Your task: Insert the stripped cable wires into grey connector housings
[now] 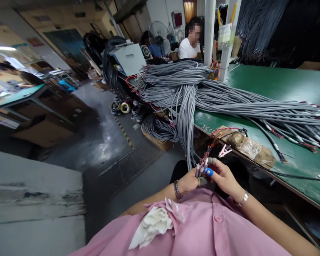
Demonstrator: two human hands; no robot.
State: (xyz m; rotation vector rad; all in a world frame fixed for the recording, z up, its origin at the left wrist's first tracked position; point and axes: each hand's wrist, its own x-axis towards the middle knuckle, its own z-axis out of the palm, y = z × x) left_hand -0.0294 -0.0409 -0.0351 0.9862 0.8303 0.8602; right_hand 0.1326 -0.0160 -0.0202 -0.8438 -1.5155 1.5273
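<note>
Close to my body, my left hand [190, 182] is closed round the ends of several grey cables [187, 137] that hang down over the table edge. White bands and bare coloured wires [203, 160] stick up from its grip. My right hand [224, 177] meets it there, thumb and fingers pinched at the cable ends; a blue cover sits on the thumb and grey covers on some fingers. Exactly which wire the right fingers pinch is hidden. A pink clip [224, 151] is beside the right hand at the table edge.
A large heap of grey cables [229, 97] lies across the green table [272, 80]. A taped brown bundle [252, 149] sits along its front edge. Coiled cable [160, 128] rests in a box below. Behind a white post [209, 32], a person [188, 48] sits.
</note>
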